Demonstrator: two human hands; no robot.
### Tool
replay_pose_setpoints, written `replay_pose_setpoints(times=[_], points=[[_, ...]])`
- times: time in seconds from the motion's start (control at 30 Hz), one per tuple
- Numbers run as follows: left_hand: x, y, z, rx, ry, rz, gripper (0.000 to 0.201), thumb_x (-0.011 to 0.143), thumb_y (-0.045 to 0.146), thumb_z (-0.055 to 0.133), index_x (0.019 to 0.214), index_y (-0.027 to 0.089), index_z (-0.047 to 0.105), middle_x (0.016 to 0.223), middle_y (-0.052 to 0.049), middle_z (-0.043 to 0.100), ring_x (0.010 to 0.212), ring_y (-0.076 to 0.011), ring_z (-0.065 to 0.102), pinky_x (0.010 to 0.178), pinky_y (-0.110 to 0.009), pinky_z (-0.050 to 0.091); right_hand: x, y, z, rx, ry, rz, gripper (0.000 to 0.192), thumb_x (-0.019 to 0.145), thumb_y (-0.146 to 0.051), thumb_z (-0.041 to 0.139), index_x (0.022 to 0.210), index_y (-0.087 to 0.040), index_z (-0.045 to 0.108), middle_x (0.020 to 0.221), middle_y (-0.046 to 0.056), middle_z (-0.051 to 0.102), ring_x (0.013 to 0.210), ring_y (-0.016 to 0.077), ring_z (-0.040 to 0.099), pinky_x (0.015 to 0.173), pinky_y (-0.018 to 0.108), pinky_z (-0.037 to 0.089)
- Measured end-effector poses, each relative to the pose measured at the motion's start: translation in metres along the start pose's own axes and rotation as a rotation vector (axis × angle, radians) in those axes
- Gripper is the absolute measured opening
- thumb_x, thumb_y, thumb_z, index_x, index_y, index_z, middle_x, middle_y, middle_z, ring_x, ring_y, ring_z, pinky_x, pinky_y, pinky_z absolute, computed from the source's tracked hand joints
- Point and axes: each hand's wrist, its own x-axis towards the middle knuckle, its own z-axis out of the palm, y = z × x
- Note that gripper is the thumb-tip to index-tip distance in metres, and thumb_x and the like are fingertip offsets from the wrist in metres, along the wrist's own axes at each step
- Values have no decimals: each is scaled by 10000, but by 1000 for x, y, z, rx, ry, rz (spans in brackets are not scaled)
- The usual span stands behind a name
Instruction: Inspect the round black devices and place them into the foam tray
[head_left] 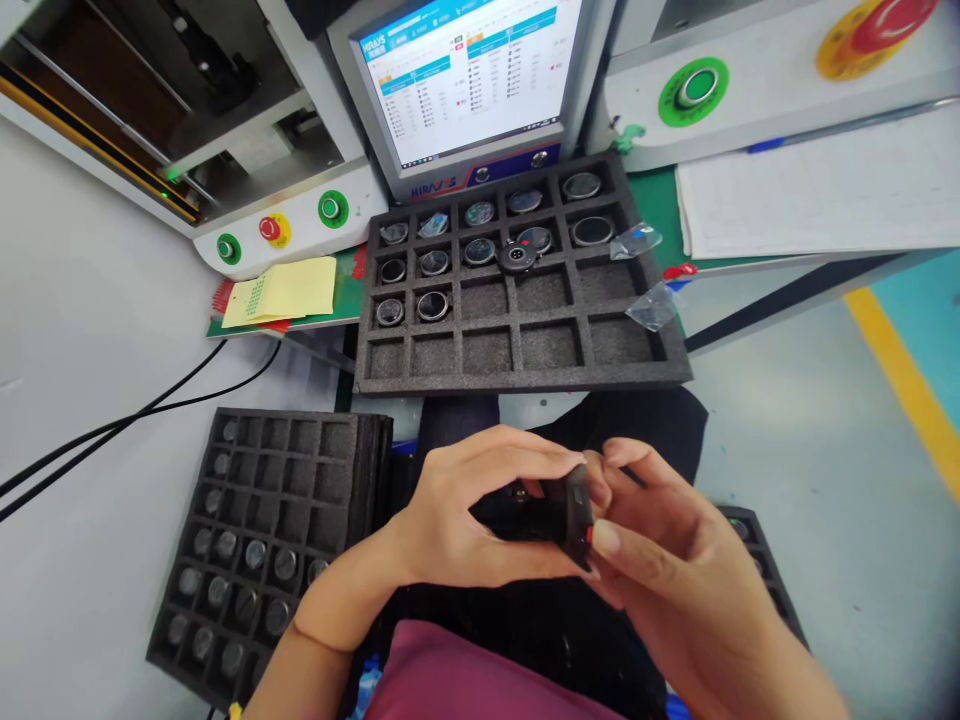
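Both hands, left hand [465, 510] and right hand [660, 560], pinch a small black device [574, 515] just below the foam tray [517, 375], tilting it for a look.

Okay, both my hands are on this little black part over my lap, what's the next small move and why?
Probably finish seating it with a light pinch. The left hand cups the black part from behind while the right hand presses its edge with thumb and forefinger. Then likely lift it toward the foam tray, where several front pockets hold nothing, though the part's fit is hidden.
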Motion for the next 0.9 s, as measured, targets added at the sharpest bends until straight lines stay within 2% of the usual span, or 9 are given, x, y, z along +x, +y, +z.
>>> replay_pose_setpoints(times=[0.1, 0.2, 0.27, 0.37, 0.43, 0.53, 0.63, 0.83, 0.9], points=[[1, -2, 1, -325, -34, -185, 554, 696, 356, 845, 1208, 222, 680, 1057, -102, 736, 880, -209, 721, 727, -297, 616, 0, 5, -3, -88, 30, -179, 303, 750, -355, 803, 927, -246, 583, 776, -14, 571, 618, 121, 553, 512, 219, 503], [1, -3, 3, -761, -68, -342, 425, 839, 330, 720, 1244, 211, 672, 1104, -124, 727, 854, -184, 728, 669, -251, 603, -1, 8, -3, -278, 200, -581, 346, 733, -158, 769, 1012, -244, 583, 916, 18, 620, 812, 150, 597, 710, 267, 532], [0, -3, 5, -923, -100, -403, 353, 905, 318, 640, 1233, 194, 680, 1050, -124, 745, 795, -152, 724, 648, -218, 581, -2, 9, -3, -361, 212, -742, 464, 678, -46, 747, 1055, -250, 571, 1011, 31, 648, 923, 181, 636, 773, 314, 552], [-2, 0, 9, -909, -89, -463, 298, 937, 332, 594, 1140, 149, 713, 947, -117, 757, 733, -141, 711, 637, -212, 556, -2, 11, 0, -361, 122, -682, 518, 670, 15, 742, 1071, -258, 560, 1014, 19, 704, 912, 191, 698, 751, 331, 599], [-2, 5, 13, -791, -19, -502, 304, 945, 373, 575, 1045, 123, 714, 924, -117, 746, 794, -169, 712, 706, -252, 558, -1, 13, 2, -340, 142, -641, 492, 675, 38, 743, 1036, -249, 573, 971, -4, 731, 870, 159, 715, 779, 292, 604], [-3, 10, 23, -732, 75, -518, 341, 915, 459, 596, 960, 126, 655, 872, -98, 718, 856, -201, 701, 789, -309, 546, -1, 16, 5, -313, 166, -692, 477, 666, 74, 726, 1014, -227, 602, 941, -19, 735, 886, 130, 711, 830, 251, 596], [-4, 10, 33, -778, 145, -501, 328, 877, 469, 643, 861, 150, 568, 759, -49, 668, 708, -164, 670, 685, -282, 527, 0, 20, 3, -332, 115, -757, 535, 656, 118, 698, 1058, -221, 601, 959, -16, 721, 915, 129, 695, 816, 243, 596], [-8, 11, 35, -874, 155, -697, 421, 858, 539, 638, 778, 140, 533, 677, -15, 591, 612, -111, 576, 606, -233, 451, 7, 18, -17, -563, -175, -955, 834, 617, 103, 751, 1332, -238, 493, 1320, 49, 600, 1166, 192, 626, 976, 331, 576], [-8, 12, 33, -931, 137, -758, 447, 821, 558, 674, 763, 141, 523, 679, -5, 574, 600, -96, 551, 589, -217, 436, 11, 13, -24, -640, -277, -958, 825, 675, 47, 743, 1383, -269, 459, 1310, 44, 620, 1149, 189, 645, 937, 314, 600]])
